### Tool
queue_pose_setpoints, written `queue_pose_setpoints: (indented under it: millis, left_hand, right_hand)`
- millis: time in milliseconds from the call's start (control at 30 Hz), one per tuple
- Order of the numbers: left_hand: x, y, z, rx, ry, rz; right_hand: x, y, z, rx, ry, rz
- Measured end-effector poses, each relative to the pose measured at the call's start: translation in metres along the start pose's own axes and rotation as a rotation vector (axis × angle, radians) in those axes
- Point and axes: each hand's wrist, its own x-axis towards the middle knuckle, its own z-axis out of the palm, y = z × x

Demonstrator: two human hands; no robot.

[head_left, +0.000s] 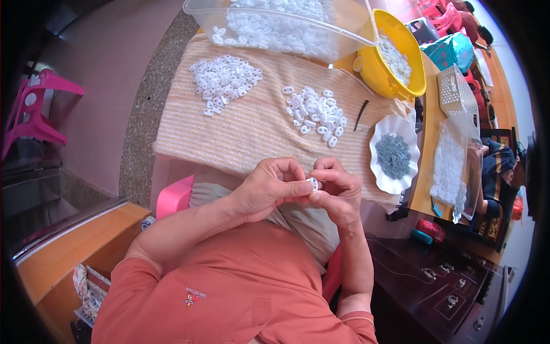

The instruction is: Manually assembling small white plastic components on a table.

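Hands: the left hand (275,186) and right hand (338,189) are brought together, a white piece (313,182) being pinched between thumbs and fingertips.
Piece location: held near the front edge of the striped cloth (189,129), which is soft, ribbed and beige.
Loose pieces: smooth white ovals, pierced with paired openings, are heaped at 11 o'clock from the hands (larger pile (223,83)) and 12 o'clock (smaller pile (315,112)).
Dish: a white, wavy-rimmed dish (378,172), holding blue-grey bits (393,156), is set at 2 o'clock.
Basin: a yellow plastic basin (420,74), holding whitish parts, is noted at 1 o'clock.
Tub: a clear plastic tub (349,35) is placed beyond the piles, toward 12 o'clock; cut off above.
Obscured: the pinched piece is partly covered by fingers; individual blue-grey bits cannot be distinguished.
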Motion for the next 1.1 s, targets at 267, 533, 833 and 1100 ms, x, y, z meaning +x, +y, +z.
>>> queue_pose_setpoints:
  millis: [267, 533, 833, 1100]
  left_hand:
    - [-0.003, 0.002, 0.005, 0.102, 0.020, 0.007]
    - [0.000, 0.000, 0.002, 0.027, -0.018, -0.026]
    - [-0.003, 0.008, 0.006, -0.060, -0.003, -0.025]
    - [-0.001, 0.001, 0.003, 0.002, 0.037, -0.008]
  right_hand:
    - [-0.003, -0.010, 0.002, 0.042, -0.019, 0.091]
    - [-0.002, -0.014, -0.002, 0.001, -0.041, 0.131]
    - [0.027, -0.038, -0.063, -0.477, 0.298, -0.157]
    - [0.121, -0.095, -0.120, -0.979, 0.749, -0.338]
